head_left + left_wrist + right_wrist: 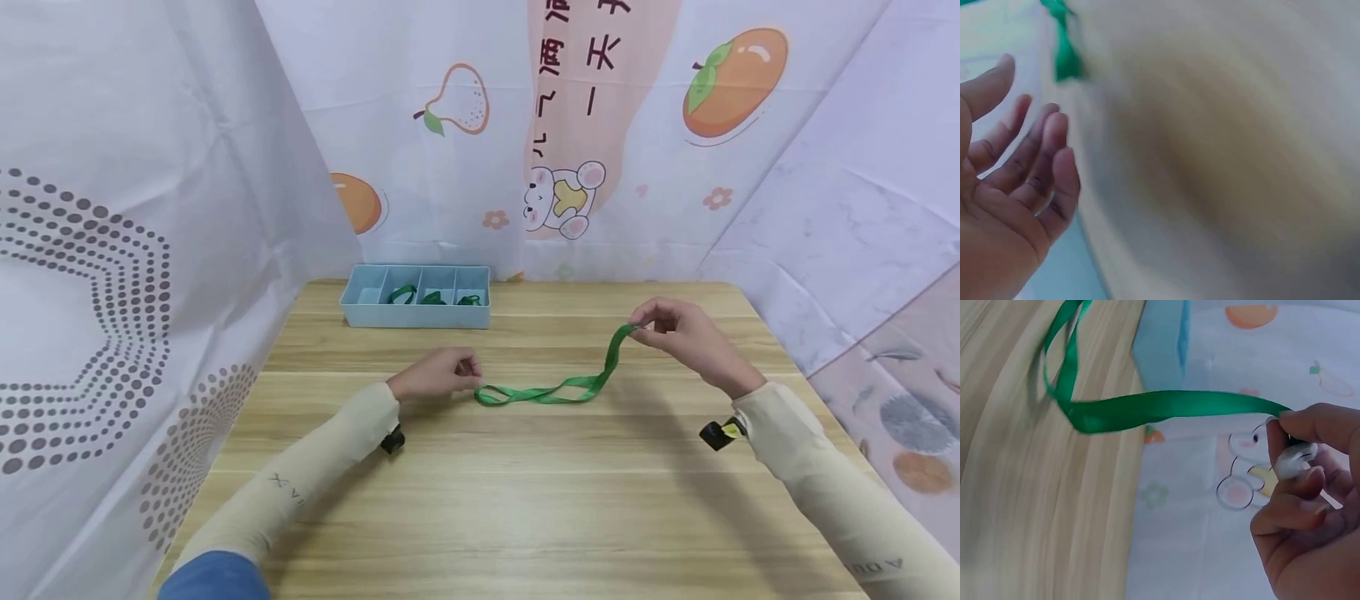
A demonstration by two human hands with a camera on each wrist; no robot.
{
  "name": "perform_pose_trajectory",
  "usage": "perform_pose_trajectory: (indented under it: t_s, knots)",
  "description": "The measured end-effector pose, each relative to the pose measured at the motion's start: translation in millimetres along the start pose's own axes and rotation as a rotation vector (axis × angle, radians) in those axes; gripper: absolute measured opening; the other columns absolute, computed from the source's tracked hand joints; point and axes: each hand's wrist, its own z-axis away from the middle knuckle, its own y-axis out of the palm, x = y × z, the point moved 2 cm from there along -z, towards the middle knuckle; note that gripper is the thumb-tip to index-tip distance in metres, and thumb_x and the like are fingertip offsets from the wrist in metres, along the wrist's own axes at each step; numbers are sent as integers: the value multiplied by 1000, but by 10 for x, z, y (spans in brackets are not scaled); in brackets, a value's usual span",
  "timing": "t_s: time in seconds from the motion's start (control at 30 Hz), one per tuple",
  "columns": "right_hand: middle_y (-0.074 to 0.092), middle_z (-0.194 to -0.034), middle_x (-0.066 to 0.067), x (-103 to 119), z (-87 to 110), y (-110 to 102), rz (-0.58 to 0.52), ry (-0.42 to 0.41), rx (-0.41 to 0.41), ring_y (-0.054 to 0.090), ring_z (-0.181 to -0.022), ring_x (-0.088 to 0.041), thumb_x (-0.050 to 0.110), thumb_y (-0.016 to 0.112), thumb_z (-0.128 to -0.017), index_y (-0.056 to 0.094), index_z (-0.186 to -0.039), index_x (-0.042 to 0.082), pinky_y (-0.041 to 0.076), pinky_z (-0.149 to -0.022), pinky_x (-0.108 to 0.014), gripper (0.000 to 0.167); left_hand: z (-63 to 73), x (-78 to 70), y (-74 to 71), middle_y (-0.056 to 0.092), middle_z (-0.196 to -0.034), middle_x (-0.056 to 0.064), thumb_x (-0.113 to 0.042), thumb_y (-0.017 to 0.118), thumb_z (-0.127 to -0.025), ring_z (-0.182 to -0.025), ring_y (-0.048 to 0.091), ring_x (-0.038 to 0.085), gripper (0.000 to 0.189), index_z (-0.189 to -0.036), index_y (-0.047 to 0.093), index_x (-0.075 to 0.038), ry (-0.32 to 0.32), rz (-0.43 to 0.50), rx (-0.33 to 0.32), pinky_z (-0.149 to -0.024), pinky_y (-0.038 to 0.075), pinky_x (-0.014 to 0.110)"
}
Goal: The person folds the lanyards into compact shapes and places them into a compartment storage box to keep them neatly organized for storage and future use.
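Observation:
A green lanyard (555,392) stretches across the wooden table between the two hands, its flat band twisted and looped. My right hand (686,337) pinches its raised right end between thumb and forefinger. By those fingers in the right wrist view (1310,506), a small whitish, shiny fitting (1294,459) shows, partly hidden. The lanyard's left loop lies low over the table near my left hand (442,372). In the left wrist view, that hand (1016,181) has loosely bent fingers with nothing between them, and the green band (1067,59) appears beyond the fingertips, blurred.
A light blue divided box (416,315) stands at the table's back left. Three of its compartments hold green bands (402,293). Behind the wooden table (480,500) hangs a printed curtain (450,167). Each wrist carries a small black camera (722,433).

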Motion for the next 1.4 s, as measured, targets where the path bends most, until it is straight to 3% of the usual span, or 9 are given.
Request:
perform_pose_trajectory:
  t_s: [0.23,0.37,0.47,0.63,0.83,0.97,1.03,1.2,1.4]
  knots:
    - [62,-92,-10,290,-18,79,-50,-26,89,53,-76,-21,22,79,-94,70,-114,8,45,-61,-28,25,-387,-831,72,69,-108,-9,-44,66,-101,-86,66,18,32,-124,71,-22,215,123,-28,-71,54,33]
    - [62,-93,-8,468,-49,147,-171,68,93,52,-75,-19,30,77,-95,68,-119,6,44,-62,-28,35,-504,-1244,104,70,-96,0,-51,63,-101,-74,63,33,34,-112,74,-21,245,290,-58,-59,51,33]
    - [61,-94,-2,605,-75,242,-342,149,78,48,-72,-15,34,72,-99,66,-123,4,42,-62,-28,38,-528,-1402,93,72,-95,10,-50,59,-103,-77,63,39,39,-107,76,-15,233,454,-58,-61,53,38]
    - [65,-91,-5,804,-71,444,-478,142,102,54,-69,-14,26,63,-106,64,-129,4,46,-61,-28,33,-494,-1494,27,70,-110,21,-44,58,-106,-93,66,32,38,-121,73,-13,185,580,-75,-76,58,42]
    - [74,-90,-14,855,-72,572,-361,62,74,56,-60,-19,20,63,-105,58,-133,6,49,-53,-31,32,-408,-1489,-133,72,-103,9,-31,63,-105,-86,62,19,28,-114,73,-7,159,583,-133,-77,52,35]
    - [72,-114,-8,739,-205,567,-250,-5,17,53,-64,-18,23,66,-104,59,-139,14,46,-52,-31,37,-347,-1488,-290,66,-86,8,-22,61,-106,-76,56,22,27,-111,71,3,226,552,-77,-71,48,35]
    - [70,-109,-8,670,-293,580,-212,-35,53,52,-66,-19,23,68,-102,62,-139,18,45,-53,-32,38,-319,-1492,-369,59,-77,10,-19,59,-107,-72,52,24,26,-112,72,3,254,530,-46,-70,46,34]
    - [65,-87,-8,571,-407,629,-209,-60,116,48,-66,-19,28,73,-99,74,-123,16,41,-54,-31,27,-258,-1505,-529,53,-69,10,-21,59,-107,-68,51,27,24,-111,77,-6,253,479,-48,-77,49,35]
    - [74,-104,-5,559,-419,640,-192,-161,37,60,-83,-21,31,74,-98,77,-111,13,48,-69,-31,23,-156,-1503,-760,61,-77,6,-30,61,-106,-63,48,23,28,-103,76,-6,195,528,-125,-77,49,38]
